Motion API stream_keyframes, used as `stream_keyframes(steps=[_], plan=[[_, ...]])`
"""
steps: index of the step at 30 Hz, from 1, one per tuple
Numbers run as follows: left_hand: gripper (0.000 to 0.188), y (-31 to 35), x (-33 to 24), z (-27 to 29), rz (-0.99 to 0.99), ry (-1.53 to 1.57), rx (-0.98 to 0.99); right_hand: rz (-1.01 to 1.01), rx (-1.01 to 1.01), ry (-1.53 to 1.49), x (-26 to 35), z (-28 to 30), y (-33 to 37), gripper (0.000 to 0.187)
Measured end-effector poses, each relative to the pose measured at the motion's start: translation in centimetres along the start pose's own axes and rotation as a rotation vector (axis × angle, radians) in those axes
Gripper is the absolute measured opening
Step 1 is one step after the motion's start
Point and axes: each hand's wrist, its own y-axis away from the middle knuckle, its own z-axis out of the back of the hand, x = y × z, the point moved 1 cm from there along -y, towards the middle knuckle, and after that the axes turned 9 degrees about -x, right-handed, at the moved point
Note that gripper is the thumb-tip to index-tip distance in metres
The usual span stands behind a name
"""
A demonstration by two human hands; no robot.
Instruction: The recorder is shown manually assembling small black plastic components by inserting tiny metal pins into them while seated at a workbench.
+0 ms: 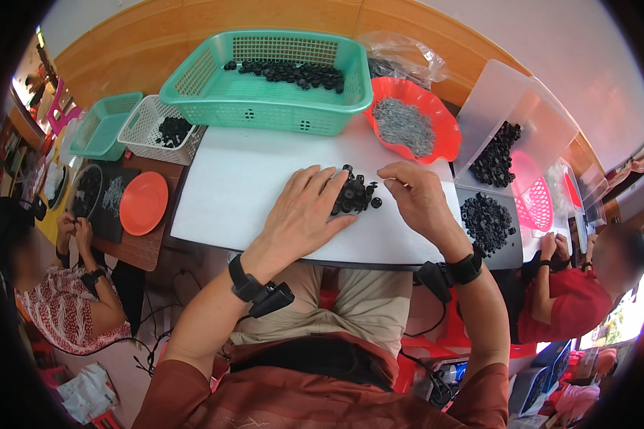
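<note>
My left hand [302, 214] lies flat with its fingers stretched out on the white table surface [222, 193], against the left side of a small pile of black round plastic parts [354, 194]. Just right of that pile is my right hand [423, 204], its thumb and fingertips drawn together in a pinch. Whatever sits between those fingertips is too small to make out. One loose black part [376, 203] rests at the pile's right edge, between the two hands. Both wrists wear black straps with a small device.
Behind the pile stands a green basket [265, 118] holding black parts. A red scalloped bowl [449, 136] with thin metal pieces is at its right. Farther right are a clear bin [479, 93] and a black heap [486, 223]. People sit working at both sides.
</note>
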Motion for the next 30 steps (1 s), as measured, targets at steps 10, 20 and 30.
stream_keyframes(steps=[10, 20, 30], plan=[[0.07, -0.2, -0.1, 0.1, 0.001, 0.024, -0.04, -0.068, -0.03, 0.068, 1.1, 1.4, 3.2, 0.023], [0.068, 0.0, -0.2, 0.5, 0.026, 0.061, -0.034, -0.026, -0.061, 0.153, 1.9, -0.9, 5.0, 0.036], [0.066, 0.3, -0.2, 0.7, 0.02, 0.075, -0.059, -0.094, -0.162, 0.186, 0.2, -3.1, 5.7, 0.035]])
